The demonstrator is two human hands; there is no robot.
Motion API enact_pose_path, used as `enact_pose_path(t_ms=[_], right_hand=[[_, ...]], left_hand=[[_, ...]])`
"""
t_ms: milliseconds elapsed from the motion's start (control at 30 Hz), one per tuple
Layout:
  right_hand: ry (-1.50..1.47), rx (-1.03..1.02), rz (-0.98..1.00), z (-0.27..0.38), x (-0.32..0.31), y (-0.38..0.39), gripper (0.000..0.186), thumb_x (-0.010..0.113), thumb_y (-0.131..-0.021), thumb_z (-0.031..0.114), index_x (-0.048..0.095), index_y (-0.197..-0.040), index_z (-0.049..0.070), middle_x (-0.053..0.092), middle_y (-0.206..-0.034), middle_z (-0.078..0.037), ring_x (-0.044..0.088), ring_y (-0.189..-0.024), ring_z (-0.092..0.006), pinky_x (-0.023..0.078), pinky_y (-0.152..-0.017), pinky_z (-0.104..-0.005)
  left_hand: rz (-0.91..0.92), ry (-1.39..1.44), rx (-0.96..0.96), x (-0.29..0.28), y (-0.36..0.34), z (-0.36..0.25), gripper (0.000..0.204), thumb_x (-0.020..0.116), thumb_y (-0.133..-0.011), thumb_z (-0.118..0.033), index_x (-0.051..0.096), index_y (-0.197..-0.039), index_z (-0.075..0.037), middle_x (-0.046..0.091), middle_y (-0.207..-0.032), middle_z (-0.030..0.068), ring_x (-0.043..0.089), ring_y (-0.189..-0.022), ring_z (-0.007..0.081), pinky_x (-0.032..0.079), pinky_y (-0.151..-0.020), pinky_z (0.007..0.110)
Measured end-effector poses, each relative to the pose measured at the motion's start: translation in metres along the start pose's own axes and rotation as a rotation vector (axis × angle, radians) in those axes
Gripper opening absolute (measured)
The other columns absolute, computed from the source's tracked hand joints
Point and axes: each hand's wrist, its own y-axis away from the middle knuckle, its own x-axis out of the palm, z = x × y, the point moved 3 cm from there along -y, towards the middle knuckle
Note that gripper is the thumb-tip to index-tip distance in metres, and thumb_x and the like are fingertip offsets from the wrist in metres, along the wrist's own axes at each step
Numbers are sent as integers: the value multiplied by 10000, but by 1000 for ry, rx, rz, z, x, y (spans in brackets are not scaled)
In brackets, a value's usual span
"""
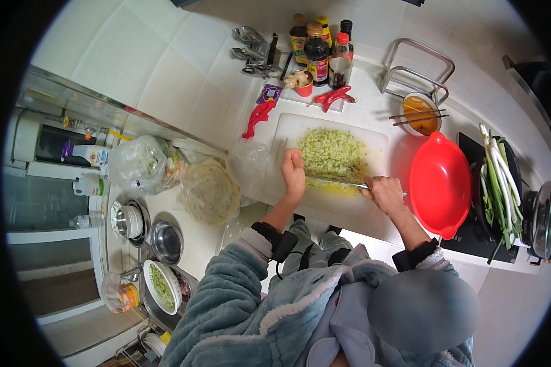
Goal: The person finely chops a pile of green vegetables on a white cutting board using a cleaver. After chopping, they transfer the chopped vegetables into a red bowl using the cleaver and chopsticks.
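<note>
Apparently, the greens [335, 151] mid-frame were mostly minced, with little chopping left.
Right hand [386, 194] clenched a knife [335, 180]; left hand [293, 174] had fingers pressed together.

Knife [335, 181]: metal blade, smooth, low shine. Cutting board [378, 145]: looks plastic, matt. Chopped greens [333, 150]: rough, moist-looking. Basin [438, 183]: hard plastic, smooth, glossy. Steel bowl [166, 243]: polished, mirror-bright. Knotted bag [134, 164]: thin clear plastic, crinkled, shiny. Sleeve [223, 290]: plush cloth, matt; cuff [256, 241] fleecy. Wall tiles [165, 58]: smooth, soft gloss.
</note>
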Motion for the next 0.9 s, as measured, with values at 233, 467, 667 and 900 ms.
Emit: enact_pose_path(t_ms=[233, 467, 667, 900], right_hand=[[57, 161, 117, 6, 6, -6, 509, 508, -850, 588, 656, -784, 105, 642, -643, -129, 651, -622, -308, 506, -551, -418], [-14, 218, 139, -1, -6, -11, 499, 502, -862, 574, 652, -798, 102, 646, -660, -147, 653, -646, -330, 509, -576, -445], [-9, 275, 161, 6, -12, -10, 490, 533, -850, 564, 682, -790, 101, 650, -674, -159, 660, -655, -330, 520, -600, -438], [-26, 307, 111, 6, -11, -10, 483, 534, -855, 550, 677, -803, 92, 650, -674, -161, 661, -666, -338, 518, -594, -435]], left_hand=[[64, -276, -18, 20, -18, 14, 187, 435, -990, -152, 552, -897, -40, 404, -660, -35, 350, -573, 75, 315, -516, 253], [43, -216, 70, 29, -34, 13, 156, 452, -973, -127, 556, -916, -27, 418, -658, -21, 360, -576, 75, 328, -524, 250], [62, -192, -2, 35, -43, 14, 162, 450, -969, -126, 553, -895, -26, 464, -663, 13, 422, -593, 121, 389, -561, 292], [113, -350, 17, 51, -55, 11, 146, 432, -961, -114, 551, -927, -36, 550, -735, 91, 516, -634, 201, 428, -608, 337]])
